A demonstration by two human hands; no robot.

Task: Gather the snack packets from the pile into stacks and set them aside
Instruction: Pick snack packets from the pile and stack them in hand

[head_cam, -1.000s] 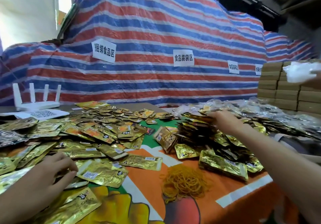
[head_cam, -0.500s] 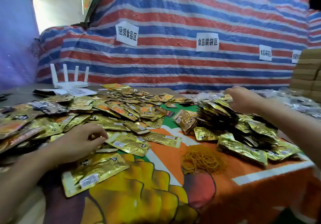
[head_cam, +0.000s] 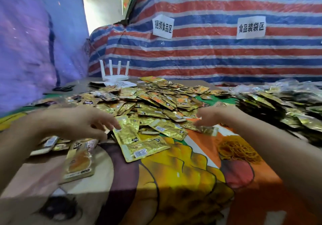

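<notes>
Head view: both bare forearms reach in from the bottom corners over the printed tablecloth (head_cam: 174, 181); the hands are motion-blurred.
Left hand (head_cam: 75, 123): palm down, fingers loosely bent. The index tip touches the top-left corner of a gold packet (head_cam: 126, 131), and the thumb sits below, apart from it (no grip visible).
Right hand (head_cam: 213, 115): palm down, fingers spread and fairly straight, pointing left. The tips are on flat packets at the pile's near edge; it grips nothing.
Pile (head_cam: 156, 99): loose gold snack packets across mid-table, between and beyond both hands.
Stacks (head_cam: 278, 106): gathered packets at far right, beyond the right forearm.
Rubber bands (head_cam: 238, 150): yellow heap just left of the right forearm.
Router (head_cam: 115, 74): white, back left, in front of the striped tarp (head_cam: 209, 53).
</notes>
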